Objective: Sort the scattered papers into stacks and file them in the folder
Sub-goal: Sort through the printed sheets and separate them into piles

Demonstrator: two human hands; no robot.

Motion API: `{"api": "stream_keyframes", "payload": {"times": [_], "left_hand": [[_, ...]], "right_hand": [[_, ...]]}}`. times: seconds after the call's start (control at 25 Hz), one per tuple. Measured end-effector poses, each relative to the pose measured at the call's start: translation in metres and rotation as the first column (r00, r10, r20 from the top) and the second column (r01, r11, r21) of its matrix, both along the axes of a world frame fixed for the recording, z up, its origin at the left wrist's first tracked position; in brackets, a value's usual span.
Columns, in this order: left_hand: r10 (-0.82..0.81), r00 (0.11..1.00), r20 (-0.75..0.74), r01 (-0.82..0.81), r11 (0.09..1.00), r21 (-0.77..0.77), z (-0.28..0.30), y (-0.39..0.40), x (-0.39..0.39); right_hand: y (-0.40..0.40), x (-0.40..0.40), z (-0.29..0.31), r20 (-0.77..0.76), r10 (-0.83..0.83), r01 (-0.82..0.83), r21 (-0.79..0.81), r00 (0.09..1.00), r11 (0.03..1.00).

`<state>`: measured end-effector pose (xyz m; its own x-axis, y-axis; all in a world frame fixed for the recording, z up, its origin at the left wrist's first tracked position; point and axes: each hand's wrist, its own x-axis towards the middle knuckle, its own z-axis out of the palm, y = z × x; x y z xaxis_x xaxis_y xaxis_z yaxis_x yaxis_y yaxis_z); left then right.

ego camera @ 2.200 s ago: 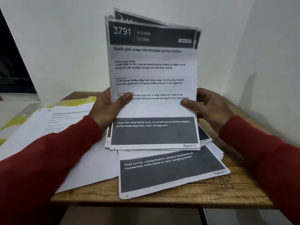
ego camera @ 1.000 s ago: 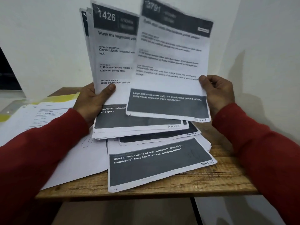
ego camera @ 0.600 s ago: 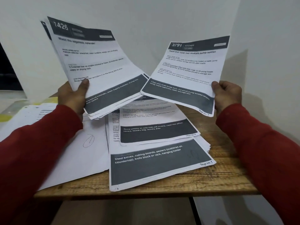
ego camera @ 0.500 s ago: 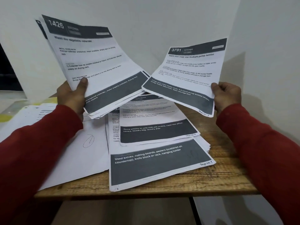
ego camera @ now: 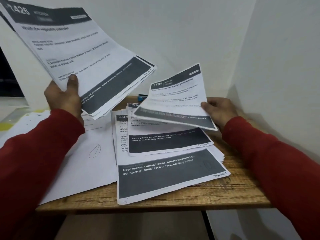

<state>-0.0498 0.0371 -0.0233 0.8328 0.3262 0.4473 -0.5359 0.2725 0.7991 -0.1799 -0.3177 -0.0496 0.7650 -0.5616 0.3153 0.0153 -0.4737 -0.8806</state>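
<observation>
My left hand point(ego camera: 62, 97) grips a stack of printed sheets point(ego camera: 76, 54) headed 1426, raised at the upper left with my thumb on its face. My right hand point(ego camera: 220, 113) pinches a single sheet point(ego camera: 174, 99) headed 3791 by its right edge, tilted low over the pile of papers point(ego camera: 166, 153) on the wooden table point(ego camera: 225, 193). The pile's top sheet mentions throw pillows; a knives sheet point(ego camera: 169, 175) lies nearest me. At the far left lies the yellow-edged folder point(ego camera: 7, 125) with papers on it.
A large white sheet point(ego camera: 86, 156) with a pen oval lies left of the pile. A small blue object point(ego camera: 142, 97) sits at the table's back edge. White walls close in behind and to the right. The table's front edge is just past the knives sheet.
My right hand drew the 3791 sheet off the held stack and lowered it toward the pile on the table. My left hand carried the remaining stack up and to the left.
</observation>
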Motion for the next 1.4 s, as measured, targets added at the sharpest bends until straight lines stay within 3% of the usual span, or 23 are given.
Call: {"api": "stream_keyframes", "payload": {"times": [0.12, 0.2, 0.32, 0.4, 0.48, 0.56, 0.72, 0.84, 1.0, 1.16, 1.28, 1.4], "left_hand": [[-0.058, 0.997, -0.056, 0.062, 0.995, 0.073, -0.005, -0.006, -0.001], [-0.153, 0.976, -0.153, 0.176, 0.973, 0.147, -0.011, -0.012, 0.000], [-0.284, 0.911, -0.298, 0.356, 0.907, 0.223, -0.028, -0.020, 0.002], [-0.298, 0.892, -0.339, 0.401, 0.868, 0.293, -0.035, -0.020, 0.001], [-0.272, 0.899, -0.342, 0.401, 0.827, 0.395, -0.038, -0.018, 0.005], [-0.270, 0.897, -0.351, 0.414, 0.794, 0.445, -0.040, -0.014, 0.011], [-0.302, 0.860, -0.411, 0.482, 0.746, 0.460, -0.045, -0.012, 0.016], [-0.311, 0.863, -0.399, 0.486, 0.727, 0.485, -0.044, -0.014, 0.010], [-0.296, 0.889, -0.349, 0.453, 0.685, 0.571, -0.038, -0.017, 0.001], [-0.275, 0.914, -0.298, 0.404, 0.668, 0.625, -0.038, -0.021, 0.002], [-0.275, 0.915, -0.296, 0.402, 0.680, 0.612, -0.037, -0.020, 0.002], [-0.242, 0.921, -0.306, 0.373, 0.778, 0.506, -0.034, -0.011, 0.008]], "right_hand": [[0.015, -0.005, 0.000, 0.003, 0.156, -0.156, 0.087, 0.988, 0.984], [0.023, -0.008, 0.003, -0.043, 0.226, -0.215, 0.179, 0.973, 0.960], [0.023, -0.006, 0.005, -0.124, 0.283, -0.259, 0.182, 0.951, 0.949], [0.022, -0.003, 0.002, -0.175, 0.297, -0.296, 0.029, 0.939, 0.955], [0.016, 0.000, -0.005, -0.324, 0.253, -0.338, -0.240, 0.912, 0.910], [0.016, 0.001, -0.008, -0.403, 0.164, -0.320, -0.358, 0.901, 0.877], [0.017, 0.000, -0.006, -0.216, 0.091, -0.151, -0.282, 0.972, 0.947], [0.010, -0.003, 0.000, -0.176, 0.071, -0.114, -0.247, 0.982, 0.962], [-0.001, -0.018, 0.023, -0.130, -0.188, 0.122, -0.400, 0.974, 0.909], [-0.026, -0.033, 0.043, 0.159, -0.407, 0.437, -0.337, 0.899, 0.834], [-0.038, -0.042, 0.054, 0.344, -0.504, 0.567, -0.110, 0.792, 0.816], [-0.046, -0.040, 0.057, 0.366, -0.534, 0.494, 0.204, 0.763, 0.845]]}}
